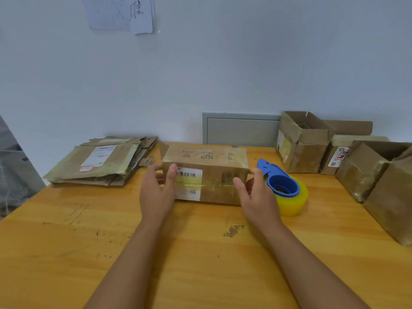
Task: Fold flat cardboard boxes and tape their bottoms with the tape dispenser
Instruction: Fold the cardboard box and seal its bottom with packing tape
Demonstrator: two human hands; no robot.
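Note:
A folded brown cardboard box (211,172) with a white barcode label and a strip of clear tape lies on the wooden table (89,230) in the middle. My left hand (157,192) holds its left end, thumb on the front face and fingers round the side. My right hand (256,192) holds its right end in the same way. A blue tape dispenser (278,179) with a yellow roll of tape (294,201) stands just right of the box, behind my right hand.
A stack of flat cardboard boxes (100,163) lies at the back left. Several folded boxes (303,143) stand at the back right and along the right edge (383,186). A grey panel (240,130) sits in the wall behind.

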